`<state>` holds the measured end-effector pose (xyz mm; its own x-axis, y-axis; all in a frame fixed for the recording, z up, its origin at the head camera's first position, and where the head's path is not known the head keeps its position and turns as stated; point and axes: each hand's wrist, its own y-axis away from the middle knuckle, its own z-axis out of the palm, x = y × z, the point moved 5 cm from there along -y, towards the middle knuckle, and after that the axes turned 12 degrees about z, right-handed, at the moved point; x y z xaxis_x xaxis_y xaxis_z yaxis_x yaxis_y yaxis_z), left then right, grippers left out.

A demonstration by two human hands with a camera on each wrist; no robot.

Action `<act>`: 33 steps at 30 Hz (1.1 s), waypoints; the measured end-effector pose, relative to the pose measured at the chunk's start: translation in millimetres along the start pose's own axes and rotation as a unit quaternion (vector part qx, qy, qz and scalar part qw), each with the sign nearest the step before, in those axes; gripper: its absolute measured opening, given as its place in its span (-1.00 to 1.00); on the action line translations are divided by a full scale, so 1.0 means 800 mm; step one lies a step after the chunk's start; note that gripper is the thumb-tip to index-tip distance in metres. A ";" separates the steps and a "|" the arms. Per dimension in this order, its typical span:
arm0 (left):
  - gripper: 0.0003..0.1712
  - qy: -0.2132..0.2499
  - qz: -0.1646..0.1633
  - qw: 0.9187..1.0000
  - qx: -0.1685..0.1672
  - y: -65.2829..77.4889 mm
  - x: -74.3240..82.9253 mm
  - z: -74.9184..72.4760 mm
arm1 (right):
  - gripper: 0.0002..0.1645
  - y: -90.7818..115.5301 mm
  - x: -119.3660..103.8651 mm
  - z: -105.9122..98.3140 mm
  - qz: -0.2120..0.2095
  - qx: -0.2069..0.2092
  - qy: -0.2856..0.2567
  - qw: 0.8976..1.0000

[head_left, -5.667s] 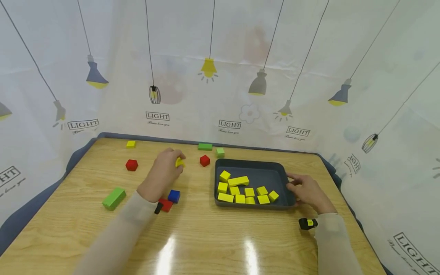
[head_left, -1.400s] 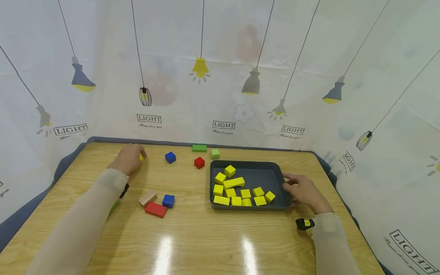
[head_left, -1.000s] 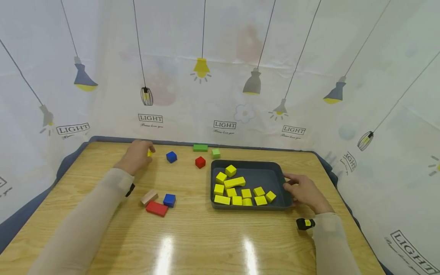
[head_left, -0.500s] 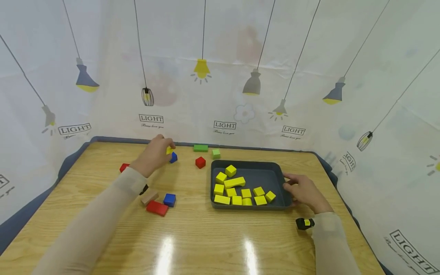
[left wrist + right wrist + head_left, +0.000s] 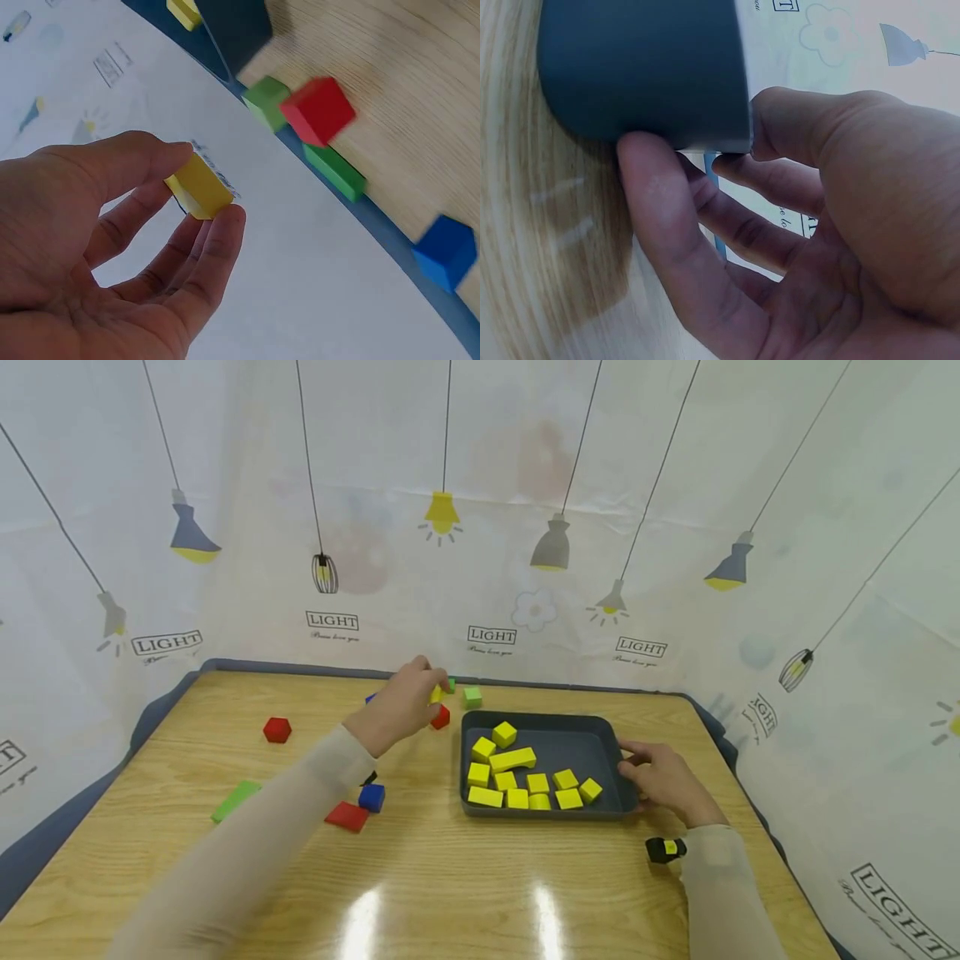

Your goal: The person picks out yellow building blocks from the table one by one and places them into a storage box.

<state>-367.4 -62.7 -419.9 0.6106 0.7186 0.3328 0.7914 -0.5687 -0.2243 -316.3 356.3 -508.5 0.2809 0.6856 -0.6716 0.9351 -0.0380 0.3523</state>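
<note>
My left hand (image 5: pixel 397 708) pinches a small yellow block (image 5: pixel 201 189) between thumb and fingertips. It is in the air above the table's far side, left of a dark grey tray (image 5: pixel 581 747). Several yellow blocks (image 5: pixel 512 759) lie in the tray, mostly in its left and near parts. At the tray's right end my right hand (image 5: pixel 667 781) grips the wall, the thumb at the rim and fingers against the outside and underside. Just past the held block, a red cube (image 5: pixel 441 718) and a light green cube (image 5: pixel 472 697) rest on the table.
To the left lie a red block (image 5: pixel 277 730) and a green block (image 5: pixel 236 800), partly behind the sleeve. A flat red block (image 5: pixel 347 817) touches or nearly touches a blue cube (image 5: pixel 372 798). Another blue cube (image 5: pixel 446 253) and a green block (image 5: pixel 334 172) sit near the far edge.
My left hand picked up the yellow block at far left and carried it right, toward the tray. One more yellow cube lies in the tray than at first. My right hand stays put.
</note>
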 end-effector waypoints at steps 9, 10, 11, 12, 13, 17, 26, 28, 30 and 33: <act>-0.63 -0.010 0.074 0.997 -0.024 -0.029 0.057 0.032 | -0.23 -0.002 0.002 0.000 0.000 -0.003 -0.002 1.000; -0.63 -0.006 0.078 0.997 -0.028 -0.032 0.063 0.035 | -0.23 -0.002 0.002 0.000 0.001 -0.003 -0.002 1.000; -0.63 0.000 0.082 0.996 -0.032 -0.034 0.068 0.039 | -0.23 -0.002 0.002 0.000 0.001 -0.003 -0.002 1.000; -0.63 0.006 0.084 0.996 -0.036 -0.036 0.073 0.042 | -0.23 -0.002 0.002 0.000 0.003 -0.004 -0.002 1.000; -0.64 0.012 0.086 0.995 -0.038 -0.038 0.078 0.045 | -0.23 -0.002 0.003 0.000 0.004 -0.004 -0.001 1.000; -0.64 0.025 0.084 0.995 -0.051 -0.046 0.096 0.057 | -0.23 -0.002 0.002 0.001 0.011 -0.003 0.003 1.000; -0.66 0.009 0.106 0.990 -0.088 -0.066 0.134 0.086 | -0.23 -0.002 0.003 0.000 0.006 0.001 0.010 1.000; -0.66 0.008 0.112 0.990 -0.091 -0.070 0.142 0.092 | -0.23 -0.001 0.002 -0.001 0.001 0.001 0.010 1.000; -0.64 0.010 0.114 0.989 -0.098 -0.072 0.148 0.098 | -0.23 -0.001 0.001 -0.001 0.001 0.000 0.009 1.000; -0.62 0.006 0.122 0.987 -0.104 -0.075 0.155 0.106 | -0.23 0.000 -0.001 0.000 0.002 -0.002 0.005 1.000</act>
<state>-337.0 94.6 -442.9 0.7814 0.5453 0.3034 0.5964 -0.7957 -0.1060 -316.8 355.8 -507.8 0.2830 0.6924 -0.6637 0.9329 -0.0382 0.3580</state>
